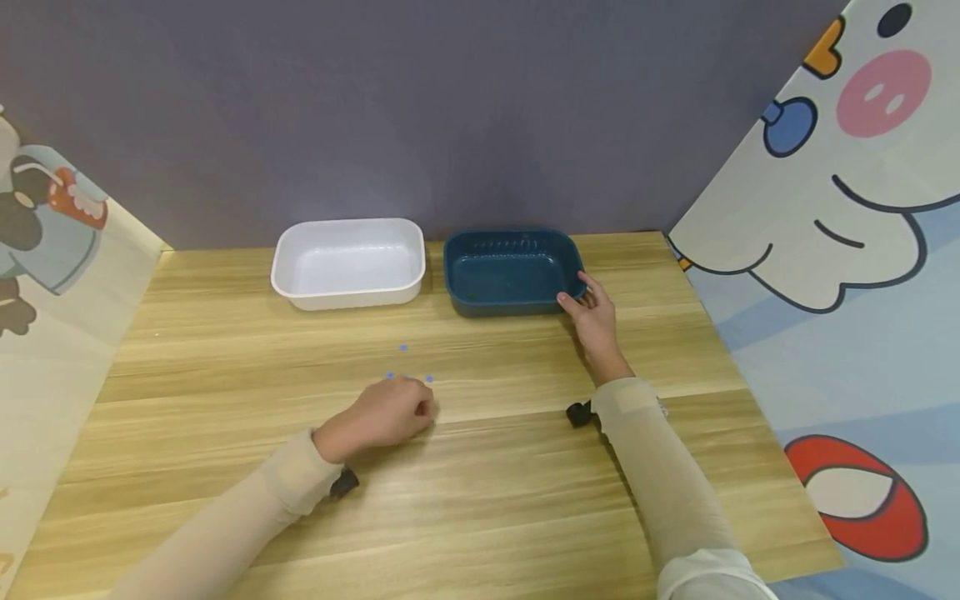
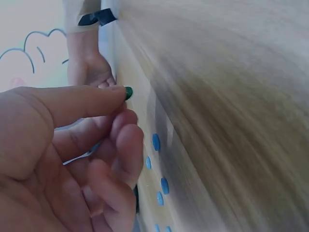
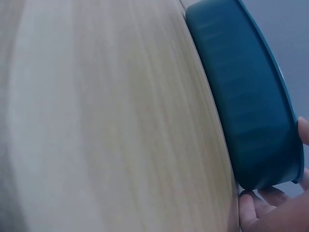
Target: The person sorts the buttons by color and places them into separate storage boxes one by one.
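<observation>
In the left wrist view my left hand (image 2: 91,140) pinches a small green disc (image 2: 129,93) between thumb and forefinger. In the head view this hand (image 1: 390,411) is low over the table, and the disc is hidden. Several flat blue discs (image 2: 156,142) lie on the wood just past its fingers. My right hand (image 1: 596,325) holds the near right corner of a dark teal tray (image 1: 516,308), with the thumb at the rim and fingers around the corner. A tiny green piece (image 1: 472,297) sits inside that tray.
A white tray (image 1: 348,297) stands left of the teal one, near the grey back wall (image 1: 360,108). Printed cartoon panels (image 1: 847,333) flank the wooden table (image 1: 510,500) on both sides. A black strap piece (image 1: 579,414) shows by the right cuff.
</observation>
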`<state>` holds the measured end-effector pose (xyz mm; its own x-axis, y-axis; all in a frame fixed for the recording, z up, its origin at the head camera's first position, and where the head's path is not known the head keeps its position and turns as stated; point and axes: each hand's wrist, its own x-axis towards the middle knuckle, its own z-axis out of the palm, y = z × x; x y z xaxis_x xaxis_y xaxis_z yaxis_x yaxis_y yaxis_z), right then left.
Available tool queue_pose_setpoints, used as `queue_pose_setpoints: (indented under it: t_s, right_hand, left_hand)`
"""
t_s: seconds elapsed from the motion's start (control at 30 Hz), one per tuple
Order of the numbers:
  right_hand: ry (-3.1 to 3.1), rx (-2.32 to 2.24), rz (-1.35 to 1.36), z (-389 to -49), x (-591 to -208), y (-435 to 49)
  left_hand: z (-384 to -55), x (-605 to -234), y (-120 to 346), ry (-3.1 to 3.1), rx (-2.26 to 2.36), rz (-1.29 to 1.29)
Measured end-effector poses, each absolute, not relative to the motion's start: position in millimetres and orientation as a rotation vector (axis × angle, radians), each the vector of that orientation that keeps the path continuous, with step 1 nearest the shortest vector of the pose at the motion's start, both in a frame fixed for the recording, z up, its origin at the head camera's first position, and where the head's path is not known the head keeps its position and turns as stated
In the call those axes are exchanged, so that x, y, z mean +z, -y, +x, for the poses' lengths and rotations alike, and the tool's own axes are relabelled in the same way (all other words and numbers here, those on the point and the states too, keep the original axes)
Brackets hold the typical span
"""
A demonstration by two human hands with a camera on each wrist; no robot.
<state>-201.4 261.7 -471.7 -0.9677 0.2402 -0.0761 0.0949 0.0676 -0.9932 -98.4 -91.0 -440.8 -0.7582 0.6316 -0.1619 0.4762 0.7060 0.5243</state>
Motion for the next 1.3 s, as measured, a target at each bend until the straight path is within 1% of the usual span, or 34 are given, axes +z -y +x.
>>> queue_pose_setpoints:
  t_s: [0.23, 0.5, 0.63, 1.0, 1.3]
  right_hand:
    - [2.212, 2.042, -0.357, -202, -472, -262]
    - [2.197, 2.048, -0.341, -203, -473, -263]
    - [2.196, 2.062, -0.347, -202, -472, -262]
    - [2.196, 2.062, -0.342, -200, -469, -263]
    - [2.2, 2.06, -0.336, -201, -471, -263]
  left_hand:
    - [-111, -447, 96, -2.354, 1.07, 0.746]
    - [-121, -443, 97, -2.117, 1.459, 0.307]
    - [-124, -441, 96, -2.038, 1.591, 0.164]
    - [-130, -444, 94, -1.892, 1.765, 0.031]
    - [-133, -439, 91, -1.852, 1.797, 0.029]
